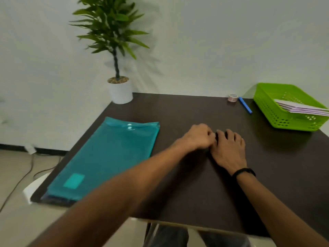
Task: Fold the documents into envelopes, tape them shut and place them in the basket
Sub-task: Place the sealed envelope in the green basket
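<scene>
At the table's (pixel 178 184) nine o'clock side lay the teal folder (pixel 108 154), presumably holding the documents; finished envelopes (pixel 302 108) sat in the basket (pixel 277 113) at two o'clock, tape (pixel 232 97) and pen (pixel 245 105) just left of it. To do the next step well, I judged, draw one sheet squarely to the centre. The hands met mid-table: left hand (pixel 197 138) loosely curled, right hand (pixel 228 148) flat on the table, both apparently empty.

Teal folder (pixel 106 157); lime perforated basket (pixel 270 111); blue pen (pixel 245 105); dark brown table (pixel 187 111).
</scene>
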A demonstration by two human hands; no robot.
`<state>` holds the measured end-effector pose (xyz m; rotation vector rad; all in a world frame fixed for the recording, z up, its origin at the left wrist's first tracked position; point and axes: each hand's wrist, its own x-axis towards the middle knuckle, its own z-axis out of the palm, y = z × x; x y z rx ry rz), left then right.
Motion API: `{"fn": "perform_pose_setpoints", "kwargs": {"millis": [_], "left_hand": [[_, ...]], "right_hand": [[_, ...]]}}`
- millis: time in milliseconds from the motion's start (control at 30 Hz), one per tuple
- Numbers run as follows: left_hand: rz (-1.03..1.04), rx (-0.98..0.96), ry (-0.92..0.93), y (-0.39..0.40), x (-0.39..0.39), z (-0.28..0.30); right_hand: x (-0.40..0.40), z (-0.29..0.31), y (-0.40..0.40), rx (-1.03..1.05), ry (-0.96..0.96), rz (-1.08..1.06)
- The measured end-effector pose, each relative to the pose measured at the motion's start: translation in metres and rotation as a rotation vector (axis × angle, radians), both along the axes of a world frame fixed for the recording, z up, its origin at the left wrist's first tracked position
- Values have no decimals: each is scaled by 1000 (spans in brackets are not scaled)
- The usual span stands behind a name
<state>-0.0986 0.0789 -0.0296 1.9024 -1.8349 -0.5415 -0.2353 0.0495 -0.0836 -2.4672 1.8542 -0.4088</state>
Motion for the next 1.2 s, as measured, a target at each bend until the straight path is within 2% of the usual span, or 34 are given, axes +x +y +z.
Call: {"fn": "perform_pose_setpoints", "kwargs": {"millis": [67, 233, 333, 433, 633, 800, 967, 1200], "left_hand": [[71, -57, 19, 24, 29, 27], [317, -397, -222, 85, 131, 25], [445, -322, -333, 114, 181, 3], [433, -267, -367, 129, 205, -17], [460, -309, -306, 126, 205, -53], [461, -316, -325, 124, 210, -55], [449, -307, -346, 122, 212, -56], [482, -344, -324, 110, 217, -61]], "right_hand": [[18, 3, 20, 2, -34, 70], [66, 13, 61, 2, -110, 285], [84, 12, 73, -3, -122, 364], [99, 13, 79, 1, -173, 442], [144, 13, 86, -117, -226, 630], [173, 5, 90, -105, -220, 759], [174, 5, 97, -42, -239, 739], [159, 15, 167, 157, -4, 769]]}}
